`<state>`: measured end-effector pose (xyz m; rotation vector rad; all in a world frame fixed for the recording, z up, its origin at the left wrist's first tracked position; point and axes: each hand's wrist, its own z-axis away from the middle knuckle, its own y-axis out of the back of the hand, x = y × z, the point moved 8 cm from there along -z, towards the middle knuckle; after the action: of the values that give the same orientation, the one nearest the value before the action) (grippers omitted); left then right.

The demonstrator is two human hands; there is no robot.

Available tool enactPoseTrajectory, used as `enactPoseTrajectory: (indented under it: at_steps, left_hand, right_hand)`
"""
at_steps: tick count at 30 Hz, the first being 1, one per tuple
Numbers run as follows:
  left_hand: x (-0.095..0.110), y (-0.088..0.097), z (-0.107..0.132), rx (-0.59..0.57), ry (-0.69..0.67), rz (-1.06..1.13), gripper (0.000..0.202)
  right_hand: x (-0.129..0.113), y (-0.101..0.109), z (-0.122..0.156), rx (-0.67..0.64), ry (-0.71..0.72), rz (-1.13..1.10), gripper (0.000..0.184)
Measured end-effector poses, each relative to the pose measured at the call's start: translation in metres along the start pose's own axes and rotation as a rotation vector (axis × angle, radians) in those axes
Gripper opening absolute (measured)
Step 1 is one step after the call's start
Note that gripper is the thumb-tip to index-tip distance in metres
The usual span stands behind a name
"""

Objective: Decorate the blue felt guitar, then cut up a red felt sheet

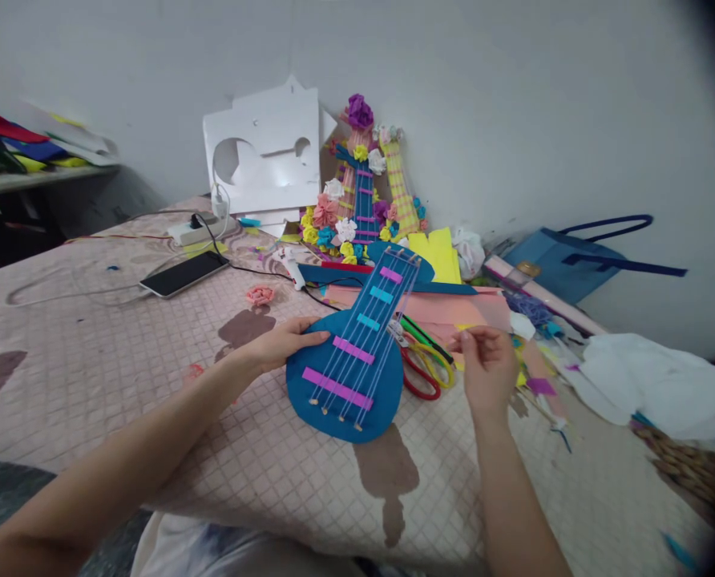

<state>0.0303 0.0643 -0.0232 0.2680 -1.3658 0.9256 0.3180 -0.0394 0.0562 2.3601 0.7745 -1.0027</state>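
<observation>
A blue felt guitar (pixel 357 361) with purple and light-blue strips and white strings lies on the quilted bed cover (pixel 123 377) in front of me. My left hand (pixel 282 343) rests on the guitar body's left edge, fingers flat and apart. Just right of the guitar, my right hand (pixel 486 365) is raised with thumb and fingers pinched together; what they hold is too small to make out. Red and yellow-handled scissors (pixel 426 370) lie between the guitar and my right hand.
More decorated guitars with paper flowers (pixel 363 204) lean against the wall beside white cut card (pixel 267 160). A phone (pixel 183 273), power strip (pixel 198 230), glue gun (pixel 291 264), felt sheets (pixel 442 304), a blue bag (pixel 565 260) and white fabric (pixel 652 385) surround the work spot.
</observation>
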Motion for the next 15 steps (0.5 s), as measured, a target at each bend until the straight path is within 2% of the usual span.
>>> enactPoseTrajectory:
  at_steps: [3,5,8,10,11,13,15]
  left_hand:
    - [-0.001,-0.001,0.001,-0.025,0.008,-0.007,0.045]
    - [-0.002,-0.002,0.001,-0.044,0.017,-0.007,0.047]
    - [-0.002,-0.003,0.001,-0.055,0.024,0.002,0.051]
    - [-0.001,-0.004,0.001,-0.055,0.025,0.008,0.05]
    - [-0.001,-0.005,0.001,-0.06,0.023,0.01,0.049]
    - [0.0,-0.007,0.002,-0.072,0.016,0.011,0.047]
    - [0.0,-0.007,0.002,-0.076,0.014,0.01,0.046]
  right_hand:
    - [0.031,0.034,-0.02,0.08,0.048,0.306,0.02]
    - [0.042,0.043,-0.028,0.046,0.125,0.556,0.025]
    - [0.04,0.044,-0.028,0.055,0.192,0.641,0.029]
    - [0.034,0.033,-0.022,0.022,0.143,0.527,0.033]
    - [0.032,0.022,-0.017,-0.044,0.076,0.424,0.035]
    - [0.034,-0.014,0.0,-0.299,-0.137,0.169,0.039]
    - [0.028,-0.049,0.025,-0.518,-0.285,-0.075,0.043]
